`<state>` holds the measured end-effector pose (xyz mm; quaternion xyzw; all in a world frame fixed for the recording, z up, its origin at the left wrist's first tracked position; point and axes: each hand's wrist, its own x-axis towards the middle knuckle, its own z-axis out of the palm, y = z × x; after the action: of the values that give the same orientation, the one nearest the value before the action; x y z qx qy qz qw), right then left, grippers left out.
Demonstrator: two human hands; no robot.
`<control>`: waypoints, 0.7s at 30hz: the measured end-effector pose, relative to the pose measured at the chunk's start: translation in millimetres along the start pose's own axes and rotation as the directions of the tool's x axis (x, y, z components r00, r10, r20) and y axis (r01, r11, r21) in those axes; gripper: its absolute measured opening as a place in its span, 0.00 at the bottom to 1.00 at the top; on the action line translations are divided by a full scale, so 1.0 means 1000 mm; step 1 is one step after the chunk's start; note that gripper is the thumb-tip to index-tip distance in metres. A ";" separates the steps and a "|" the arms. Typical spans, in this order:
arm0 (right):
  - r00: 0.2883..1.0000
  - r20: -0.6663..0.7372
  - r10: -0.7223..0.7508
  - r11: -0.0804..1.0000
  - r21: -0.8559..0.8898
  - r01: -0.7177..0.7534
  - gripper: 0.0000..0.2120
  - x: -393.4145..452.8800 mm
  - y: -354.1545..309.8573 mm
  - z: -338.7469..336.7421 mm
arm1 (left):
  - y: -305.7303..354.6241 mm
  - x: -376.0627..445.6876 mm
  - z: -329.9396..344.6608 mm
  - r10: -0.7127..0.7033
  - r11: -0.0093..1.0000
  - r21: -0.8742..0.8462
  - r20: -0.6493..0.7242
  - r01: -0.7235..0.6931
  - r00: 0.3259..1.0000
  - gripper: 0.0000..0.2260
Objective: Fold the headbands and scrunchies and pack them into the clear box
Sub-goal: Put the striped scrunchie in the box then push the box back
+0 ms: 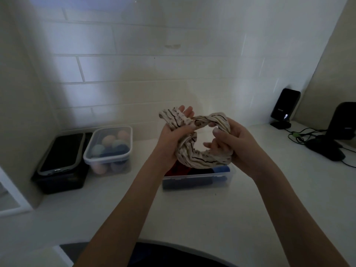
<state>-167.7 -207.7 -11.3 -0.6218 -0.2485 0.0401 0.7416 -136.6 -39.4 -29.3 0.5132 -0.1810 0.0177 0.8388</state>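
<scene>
Striped headband [194,155] gripped btwn 2 hands [200,143].

The clear box [196,179] sits half hidden behind the striped headband [194,155] and both hands; its red and blue contents look like folded fabric, perhaps. Right of it, a dark stand [341,132] runs off frame.

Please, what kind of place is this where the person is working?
Probably a home, at a white counter in a tiled corner, perhaps a bathroom or a utility nook. The tiled wall, the lidded tub of coloured balls and the charging stand with cables suggest it. Both hands hold a striped headband.
</scene>
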 end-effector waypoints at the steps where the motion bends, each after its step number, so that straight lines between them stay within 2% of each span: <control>1: 1.000 0.021 -0.002 1.000 0.026 0.001 0.08 0.000 -0.001 0.001 | 0.000 -0.002 0.002 0.023 0.993 0.111 0.015 -0.025 1.000 0.32; 3: 0.998 0.055 0.003 1.000 0.018 -0.004 0.11 0.000 0.000 0.003 | -0.001 -0.005 0.007 0.068 0.937 0.338 0.071 -0.088 0.995 0.30; 6: 0.997 0.071 0.007 0.999 -0.048 -0.003 0.20 0.000 0.000 0.003 | -0.002 -0.008 0.015 0.118 0.768 0.610 0.165 -0.195 0.979 0.20; 10: 1.000 0.005 0.000 0.993 -0.120 0.000 0.18 -0.001 -0.003 0.002 | 0.000 -0.009 0.010 0.147 0.624 0.732 0.233 -0.273 0.961 0.16; 12: 0.999 -0.038 -0.006 0.992 -0.129 0.001 0.17 -0.001 -0.002 -0.001 | -0.001 -0.009 0.007 0.169 0.549 0.789 0.218 -0.276 0.961 0.12; 14: 0.996 -0.092 -0.013 0.988 -0.152 -0.001 0.15 0.001 -0.002 -0.002 | -0.002 -0.009 0.008 0.269 0.507 0.814 0.165 -0.285 0.949 0.09; 16: 0.982 -0.188 -0.024 0.974 -0.227 -0.020 0.11 0.005 -0.001 -0.004 | 0.002 -0.011 0.013 0.344 0.570 0.776 0.074 -0.271 0.936 0.06; 17: 0.970 -0.243 -0.026 0.966 -0.256 -0.038 0.08 0.007 0.000 -0.004 | 0.005 -0.012 0.016 0.329 0.646 0.722 0.029 -0.247 0.944 0.04; 19: 0.950 -0.311 -0.013 0.960 -0.270 -0.075 0.06 0.010 0.003 -0.006 | 0.009 -0.012 0.019 0.188 0.815 0.558 0.002 -0.157 0.982 0.04; 21: 0.957 -0.291 0.015 0.957 -0.273 -0.098 0.08 0.011 0.005 -0.006 | 0.011 -0.011 0.019 0.006 0.925 0.378 0.044 -0.022 0.999 0.05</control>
<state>-154.7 -208.0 -13.4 -0.7279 -0.1240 -0.0650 0.6713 -154.8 -48.8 -16.2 0.6644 -0.1952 0.0474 0.7199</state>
